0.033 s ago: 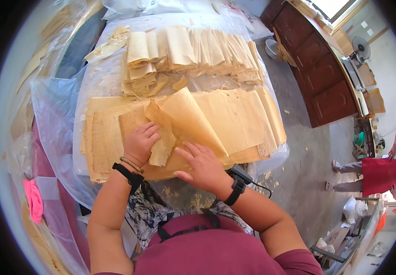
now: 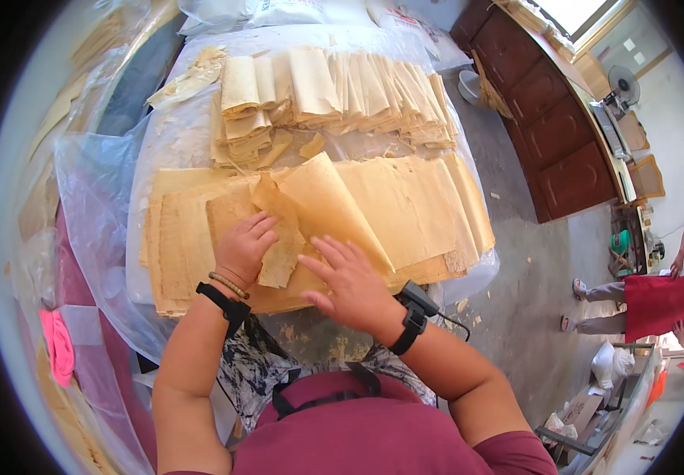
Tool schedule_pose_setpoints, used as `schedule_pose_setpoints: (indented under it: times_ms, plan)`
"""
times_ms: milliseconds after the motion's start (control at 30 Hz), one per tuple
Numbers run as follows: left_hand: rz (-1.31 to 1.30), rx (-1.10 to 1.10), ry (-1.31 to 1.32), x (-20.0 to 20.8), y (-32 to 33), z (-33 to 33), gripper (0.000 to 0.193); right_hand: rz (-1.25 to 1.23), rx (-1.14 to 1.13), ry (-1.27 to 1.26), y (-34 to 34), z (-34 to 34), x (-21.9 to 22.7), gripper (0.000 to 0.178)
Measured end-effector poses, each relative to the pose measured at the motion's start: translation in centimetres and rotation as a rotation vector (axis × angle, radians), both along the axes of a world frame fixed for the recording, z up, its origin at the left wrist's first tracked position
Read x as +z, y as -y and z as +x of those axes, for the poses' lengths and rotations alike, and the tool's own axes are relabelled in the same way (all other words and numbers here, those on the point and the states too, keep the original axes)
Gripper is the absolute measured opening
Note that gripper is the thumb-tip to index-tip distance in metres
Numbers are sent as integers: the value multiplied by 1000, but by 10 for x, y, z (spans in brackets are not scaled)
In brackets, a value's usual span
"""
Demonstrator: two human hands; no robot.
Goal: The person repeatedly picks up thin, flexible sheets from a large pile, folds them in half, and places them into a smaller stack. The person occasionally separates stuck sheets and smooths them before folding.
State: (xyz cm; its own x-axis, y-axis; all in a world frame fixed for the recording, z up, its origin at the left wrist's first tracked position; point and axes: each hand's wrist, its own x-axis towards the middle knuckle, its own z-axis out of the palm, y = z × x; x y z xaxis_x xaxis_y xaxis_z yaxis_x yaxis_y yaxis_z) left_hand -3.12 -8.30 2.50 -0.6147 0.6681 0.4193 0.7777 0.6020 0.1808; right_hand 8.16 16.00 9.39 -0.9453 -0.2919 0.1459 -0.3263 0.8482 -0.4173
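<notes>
A wide stack of thin yellow sheets (image 2: 405,210), which look like dried bean curd skin, lies across the near part of the table. On it, one bean curd sheet (image 2: 330,202) is folded over at a slant, and a smaller torn piece (image 2: 280,265) rests beside the fold. My left hand (image 2: 245,244) has its fingers bent together at the torn piece's left edge, with the thumb hidden. Just right of that piece, my right hand (image 2: 346,281) is over the folded sheet's near side, fingers spread and holding nothing.
Behind the stack stands a row of folded sheets (image 2: 310,83), with scraps (image 2: 195,75) at the far left. Clear plastic (image 2: 96,222) hangs off the table's left side. Brown cabinets (image 2: 552,142) stand right. A person in a red apron (image 2: 663,305) is farther right.
My right hand has shifted slightly up and away from me, its fingers a little more raised. My left hand and the sheets look the same.
</notes>
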Motion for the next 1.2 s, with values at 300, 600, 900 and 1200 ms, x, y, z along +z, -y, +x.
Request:
schedule_pose_setpoints:
  times_ms: [300,600,900,1200]
  plan:
    - [50,5,117,25,-18,-5,40,302,-102,-71,-39,-93,-56,54]
    - [147,65,141,48,-34,25,32,211,-208,-77,-49,-85,-97,57]
    - [69,308,-5,22,4,60,38,192,-330,-145,-39,-85,-85,50]
    - [172,143,-116,52,-7,39,47,2,79,-240,-28,-130,-38,39]
